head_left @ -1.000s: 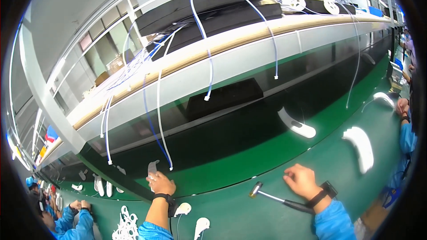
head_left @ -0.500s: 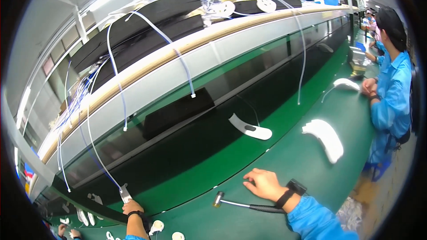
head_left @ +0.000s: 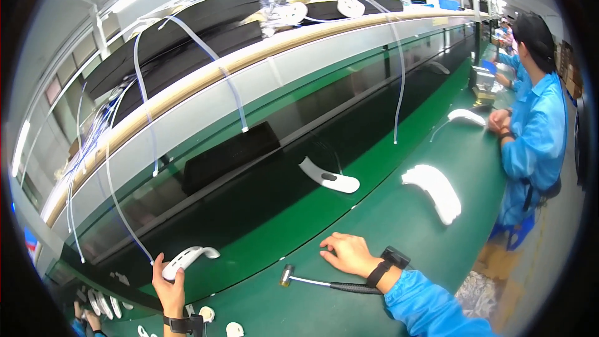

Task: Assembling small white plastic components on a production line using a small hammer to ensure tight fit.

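My left hand (head_left: pixel 167 286) grips a curved white plastic shell (head_left: pixel 182 263) between thumb and fingers, at the belt's near edge on the left. A thin white cable (head_left: pixel 118 203) hangs from above, its end close to my left fingertips; I cannot tell whether it touches the shell. Holding nothing, my right hand (head_left: pixel 348 254) rests on the green bench with its fingers loosely bent and apart. Just below it lies a small hammer (head_left: pixel 310 281) with a metal head and black grip, partly under my right wrist. Two small round white parts (head_left: pixel 234 329) (head_left: pixel 207 314) lie beside my left wrist.
A curved white shell (head_left: pixel 328 178) lies on the green belt (head_left: pixel 262 246). White shells (head_left: pixel 435 193) sit on the bench at right, another (head_left: pixel 467 117) near a co-worker in blue (head_left: pixel 530 125). A co-worker's hands (head_left: pixel 87 315) show lower left. Cables hang from the shelf (head_left: pixel 268 43).
My left hand has turned and lifted the white shell, so its curved length now shows. My right hand stays on the bench. The whole view has shifted slightly, moving the scene leftward.
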`<state>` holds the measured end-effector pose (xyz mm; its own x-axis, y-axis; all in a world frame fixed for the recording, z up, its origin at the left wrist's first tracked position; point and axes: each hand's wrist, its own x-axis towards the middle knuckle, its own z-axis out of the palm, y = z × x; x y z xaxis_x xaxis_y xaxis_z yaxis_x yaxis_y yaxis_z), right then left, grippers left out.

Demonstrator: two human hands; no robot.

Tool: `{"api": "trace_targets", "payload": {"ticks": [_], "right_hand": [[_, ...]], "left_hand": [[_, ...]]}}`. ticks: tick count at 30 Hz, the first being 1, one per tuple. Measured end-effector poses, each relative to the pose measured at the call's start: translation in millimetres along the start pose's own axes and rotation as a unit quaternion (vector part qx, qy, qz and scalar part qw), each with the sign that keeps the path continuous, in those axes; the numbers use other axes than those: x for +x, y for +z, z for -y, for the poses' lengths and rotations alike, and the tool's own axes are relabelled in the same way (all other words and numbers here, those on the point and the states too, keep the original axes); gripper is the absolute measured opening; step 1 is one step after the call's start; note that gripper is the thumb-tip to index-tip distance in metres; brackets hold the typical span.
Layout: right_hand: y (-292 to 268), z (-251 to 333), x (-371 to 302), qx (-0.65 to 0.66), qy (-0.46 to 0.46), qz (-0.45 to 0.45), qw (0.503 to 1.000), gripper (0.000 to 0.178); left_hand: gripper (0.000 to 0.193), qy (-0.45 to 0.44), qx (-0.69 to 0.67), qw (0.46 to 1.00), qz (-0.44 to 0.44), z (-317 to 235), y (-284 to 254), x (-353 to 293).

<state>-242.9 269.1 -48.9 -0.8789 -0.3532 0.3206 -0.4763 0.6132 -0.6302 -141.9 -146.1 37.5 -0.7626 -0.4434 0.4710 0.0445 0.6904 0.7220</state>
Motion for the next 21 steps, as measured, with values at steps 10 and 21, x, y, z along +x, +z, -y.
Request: {"api": "trace_targets", "payload": {"ticks": [10, 21], "right_hand": [[-2, 5, 4, -0.011, 0.018, -0.026, 0.999, 0.020], [38, 151, -4, 0.080, -0.188, 0.240, 0.949, 0.027]], "left_hand": [[0.070, -0.051, -0.350, 0.931, -0.093, -44, -43, -73], [0.056, -0.236, -0.478, 0.812, -0.236, -9, -76, -131]]}}
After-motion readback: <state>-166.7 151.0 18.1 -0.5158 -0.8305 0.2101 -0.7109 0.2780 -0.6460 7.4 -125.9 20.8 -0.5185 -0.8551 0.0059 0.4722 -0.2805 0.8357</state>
